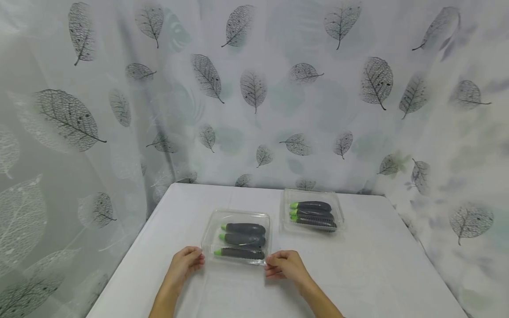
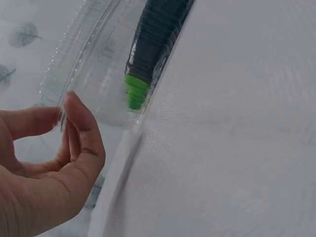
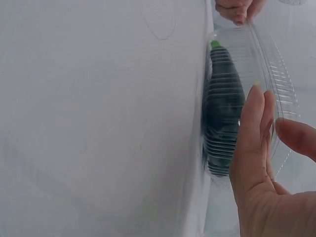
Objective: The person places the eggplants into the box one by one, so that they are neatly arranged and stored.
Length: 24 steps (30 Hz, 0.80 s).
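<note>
A clear plastic clamshell box [image 1: 212,227] sits on the table, its front edge between my two hands. Inside lie three dark eggplants [image 1: 243,240] with green stem ends, side by side. With thumb and fingers my left hand [image 1: 184,263] pinches the rim at the box's front left corner; the left wrist view has the rim [image 2: 84,61] between thumb and fingertips. My right hand [image 1: 287,266] pinches the rim at the front right corner, and in the right wrist view its fingers [image 3: 252,123] lie along the ribbed side wall.
Behind and to the right stands a second clear box [image 1: 286,216] holding several similar eggplants. A white cloth covers the table [image 1: 370,256]. Leaf-patterned curtains [image 1: 278,110] hang behind the table and along both sides.
</note>
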Each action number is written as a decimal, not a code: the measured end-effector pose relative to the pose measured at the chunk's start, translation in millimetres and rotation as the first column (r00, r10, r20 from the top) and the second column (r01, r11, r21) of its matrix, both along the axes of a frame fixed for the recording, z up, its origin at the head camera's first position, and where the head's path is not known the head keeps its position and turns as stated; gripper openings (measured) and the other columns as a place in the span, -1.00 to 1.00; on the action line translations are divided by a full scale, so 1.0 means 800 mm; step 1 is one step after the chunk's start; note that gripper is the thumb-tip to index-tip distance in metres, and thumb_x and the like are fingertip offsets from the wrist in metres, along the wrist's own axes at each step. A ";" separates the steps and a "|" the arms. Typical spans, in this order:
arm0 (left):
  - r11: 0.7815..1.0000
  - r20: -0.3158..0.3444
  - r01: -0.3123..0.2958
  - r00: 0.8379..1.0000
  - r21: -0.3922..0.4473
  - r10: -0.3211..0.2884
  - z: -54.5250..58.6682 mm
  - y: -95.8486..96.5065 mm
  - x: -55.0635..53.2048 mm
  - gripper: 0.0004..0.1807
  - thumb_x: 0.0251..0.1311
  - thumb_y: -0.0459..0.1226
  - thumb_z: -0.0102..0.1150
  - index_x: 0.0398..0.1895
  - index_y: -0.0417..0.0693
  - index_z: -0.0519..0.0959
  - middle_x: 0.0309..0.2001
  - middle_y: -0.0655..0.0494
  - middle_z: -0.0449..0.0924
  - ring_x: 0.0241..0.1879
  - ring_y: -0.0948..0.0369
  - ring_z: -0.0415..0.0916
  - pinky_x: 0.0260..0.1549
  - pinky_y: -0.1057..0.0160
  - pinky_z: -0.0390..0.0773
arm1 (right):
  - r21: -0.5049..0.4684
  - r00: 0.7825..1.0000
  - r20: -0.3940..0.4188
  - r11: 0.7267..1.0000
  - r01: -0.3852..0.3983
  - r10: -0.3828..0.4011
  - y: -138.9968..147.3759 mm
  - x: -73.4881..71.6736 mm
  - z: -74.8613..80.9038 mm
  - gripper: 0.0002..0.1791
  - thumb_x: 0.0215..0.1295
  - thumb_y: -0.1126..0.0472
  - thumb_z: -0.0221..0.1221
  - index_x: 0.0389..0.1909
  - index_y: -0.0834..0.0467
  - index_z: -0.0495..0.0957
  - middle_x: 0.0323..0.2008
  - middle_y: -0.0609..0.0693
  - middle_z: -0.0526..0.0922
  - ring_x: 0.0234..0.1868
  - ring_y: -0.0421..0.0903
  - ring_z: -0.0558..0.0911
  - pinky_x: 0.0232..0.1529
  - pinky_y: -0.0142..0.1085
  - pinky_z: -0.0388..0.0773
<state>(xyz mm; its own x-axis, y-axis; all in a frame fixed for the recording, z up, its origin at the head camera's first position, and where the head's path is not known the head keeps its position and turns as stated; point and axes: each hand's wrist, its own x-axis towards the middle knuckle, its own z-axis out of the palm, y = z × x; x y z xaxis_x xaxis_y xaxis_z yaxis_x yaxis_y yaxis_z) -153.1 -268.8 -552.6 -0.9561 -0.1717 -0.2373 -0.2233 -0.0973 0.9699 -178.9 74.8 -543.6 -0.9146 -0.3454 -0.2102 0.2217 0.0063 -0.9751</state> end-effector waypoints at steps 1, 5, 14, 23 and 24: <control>1.000 0.003 0.002 1.000 0.014 -0.002 0.000 0.000 0.000 -0.73 0.47 -0.35 0.13 0.05 -0.45 0.47 -0.21 -0.09 0.64 -0.24 0.11 0.64 -0.22 0.28 0.73 | -0.016 1.000 0.007 1.000 0.001 -0.001 0.000 0.000 -0.001 -0.70 0.41 0.27 0.29 -0.11 0.50 0.62 -0.30 0.23 0.79 -0.35 -0.01 0.82 -0.21 -0.11 0.82; 0.999 0.007 0.019 1.000 0.041 -0.019 0.000 -0.001 0.000 -0.74 0.48 -0.36 0.12 0.05 -0.45 0.48 -0.26 -0.03 0.65 -0.28 0.14 0.65 -0.25 0.29 0.74 | -0.080 0.999 0.031 0.997 0.013 -0.010 0.000 -0.002 -0.005 -0.75 0.39 0.33 0.28 -0.13 0.50 0.61 -0.30 0.27 0.79 -0.36 -0.01 0.82 -0.21 -0.12 0.82; 0.997 -0.005 -0.055 0.998 0.050 0.055 -0.004 0.008 -0.003 -0.83 0.42 -0.41 0.17 -0.08 -0.41 0.53 -0.35 0.00 0.66 -0.41 0.20 0.61 -0.41 0.33 0.68 | -0.118 0.998 0.058 0.992 0.046 -0.039 0.000 -0.004 -0.011 -0.83 0.34 0.38 0.29 -0.19 0.44 0.60 -0.32 0.26 0.79 -0.34 0.02 0.83 -0.19 -0.14 0.81; 0.997 0.015 -0.066 0.998 0.027 0.066 -0.007 0.008 -0.002 -0.83 0.41 -0.40 0.19 -0.09 -0.42 0.54 -0.37 -0.01 0.68 -0.44 0.20 0.60 -0.46 0.36 0.64 | -0.118 0.998 0.052 0.992 0.049 -0.044 0.000 -0.001 -0.009 -0.85 0.32 0.40 0.30 -0.23 0.43 0.58 -0.34 0.26 0.79 -0.36 0.02 0.82 -0.22 -0.13 0.82; 0.999 0.019 -0.048 0.999 0.023 0.047 -0.006 0.006 -0.001 -0.83 0.41 -0.40 0.19 -0.10 -0.41 0.54 -0.37 0.00 0.68 -0.43 0.20 0.60 -0.46 0.36 0.64 | -0.118 0.998 0.050 0.992 0.046 -0.041 0.001 -0.001 -0.009 -0.86 0.32 0.39 0.30 -0.23 0.42 0.58 -0.34 0.25 0.79 -0.36 0.02 0.82 -0.22 -0.13 0.82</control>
